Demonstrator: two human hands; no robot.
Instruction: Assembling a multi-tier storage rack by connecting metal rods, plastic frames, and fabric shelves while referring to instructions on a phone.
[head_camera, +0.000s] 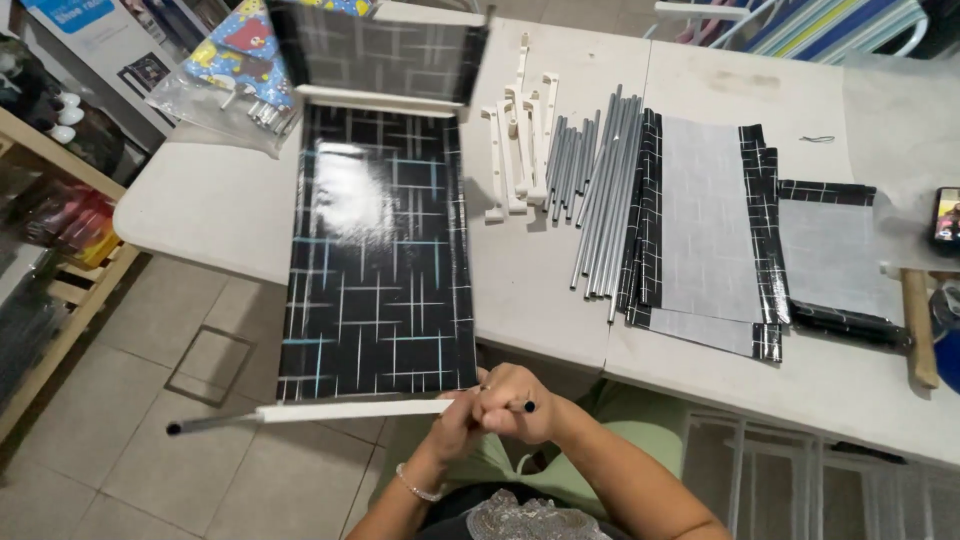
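A glossy black shelf panel (375, 270) with thin white and blue lines hangs from the table edge toward me. Its near hem is a white sleeve (350, 410) with a grey metal rod (210, 424) threaded through it; the rod sticks out to the left. My left hand (462, 418), with a bracelet at the wrist, grips the sleeve's right end. My right hand (522, 402) is pressed against it, closed on the rod's black-capped right end. The far end of the panel joins a second, upright black panel (375, 50).
On the white table (210, 200) lie white plastic connectors (515, 140), a bundle of grey rods (600, 190), and two panels (705, 230) (835, 250) grey side up. A phone (945, 215) and a wooden handle (920, 330) lie at the right. A colourful bag (235, 60) and a wooden shelf (60, 290) are to the left.
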